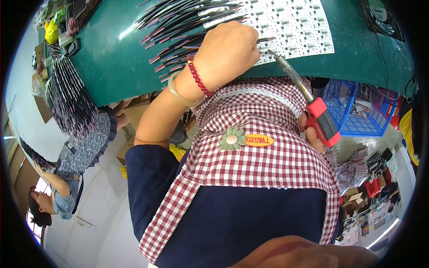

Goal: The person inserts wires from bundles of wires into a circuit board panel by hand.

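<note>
My left hand (pixel 231 50) is closed above the workbench, its fingers curled round a thin black cable (pixel 265 39) whose end sticks out to the right over the boards. A red bead bracelet and a pale bangle circle that wrist. In my right hand (pixel 313 136), partly hidden behind the handle, is a soldering iron (pixel 318 117) with a red and black grip. Its tip points up and left, close to the cable end; whether they touch I cannot tell. Under both lies a white panel of small circuit boards (pixel 308 27). Several black cables (pixel 178 29) with coloured wire ends spread across its left part.
The green bench top (pixel 116 53) reaches to both sides. A dark boxy device (pixel 382 18) stands at the far right. Below the bench's right edge is a blue plastic basket (pixel 364 109). Bundled cables (pixel 69 91) hang at the left, where another person (pixel 62 183) is.
</note>
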### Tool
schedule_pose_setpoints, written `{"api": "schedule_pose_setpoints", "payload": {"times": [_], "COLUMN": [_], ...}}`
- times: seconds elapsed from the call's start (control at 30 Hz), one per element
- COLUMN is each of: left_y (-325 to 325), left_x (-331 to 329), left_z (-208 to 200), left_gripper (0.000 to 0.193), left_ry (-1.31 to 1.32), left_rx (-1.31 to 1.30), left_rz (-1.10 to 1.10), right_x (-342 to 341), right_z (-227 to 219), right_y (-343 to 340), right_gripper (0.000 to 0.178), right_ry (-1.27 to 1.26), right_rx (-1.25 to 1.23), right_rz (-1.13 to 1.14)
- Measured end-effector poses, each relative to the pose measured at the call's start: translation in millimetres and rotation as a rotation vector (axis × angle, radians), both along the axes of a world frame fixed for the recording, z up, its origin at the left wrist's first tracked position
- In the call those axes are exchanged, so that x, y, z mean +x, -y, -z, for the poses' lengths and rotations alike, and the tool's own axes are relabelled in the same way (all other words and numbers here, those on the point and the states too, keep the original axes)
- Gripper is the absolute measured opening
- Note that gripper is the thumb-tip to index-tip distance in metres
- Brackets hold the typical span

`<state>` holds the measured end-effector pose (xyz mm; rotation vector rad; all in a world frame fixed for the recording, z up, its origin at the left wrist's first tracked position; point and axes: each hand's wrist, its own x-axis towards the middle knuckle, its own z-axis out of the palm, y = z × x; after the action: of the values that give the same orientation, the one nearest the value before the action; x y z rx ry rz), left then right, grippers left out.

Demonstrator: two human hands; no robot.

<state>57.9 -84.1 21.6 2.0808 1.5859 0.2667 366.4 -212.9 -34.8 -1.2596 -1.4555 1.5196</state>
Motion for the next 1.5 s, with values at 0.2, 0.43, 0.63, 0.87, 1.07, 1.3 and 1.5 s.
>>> {"api": "schedule_pose_setpoints", "payload": {"times": [0.2,0.43,0.63,0.87,1.07,1.3,1.5], "left_y": [-0.5,10.4,13.8,15.2,14.1,17.0,16.4], "left_x": [0.6,4.4,9.6,10.9,9.4,12.7,10.1], "left_z": [-1.9,-4.6,-5.6,-6.3,-8.3,-9.5,-9.8], "left_gripper": [0.016,0.017,0.017,0.015,0.015,0.015,0.015], "left_ry": [-0.070,-0.069,-0.090,-0.092,-0.106,-0.134,-0.159], "left_rx": [-0.003,0.033,0.059,0.076,0.066,0.059,0.043], "left_rz": [0.003,-0.069,-0.074,-0.079,-0.074,-0.063,-0.058], "right_x": [-5.9,-0.7,2.3,-10.3,1.5,1.8,-4.8], "right_z": [-6.5,-2.4,2.2,-2.6,10.1,9.3,1.7], "right_y": [-2.5,-6.0,-6.6,-2.8,-2.5,2.6,-4.1], "right_gripper": [0.036,0.027,0.024,0.028,0.027,0.029,0.029], "right_ry": [-0.093,0.036,0.092,-0.102,0.025,0.026,-0.034], "right_rx": [-0.135,0.029,0.051,-0.084,-0.026,-0.059,-0.098], "right_rz": [0.105,-0.046,-0.105,0.091,-0.088,-0.068,-0.021]}}
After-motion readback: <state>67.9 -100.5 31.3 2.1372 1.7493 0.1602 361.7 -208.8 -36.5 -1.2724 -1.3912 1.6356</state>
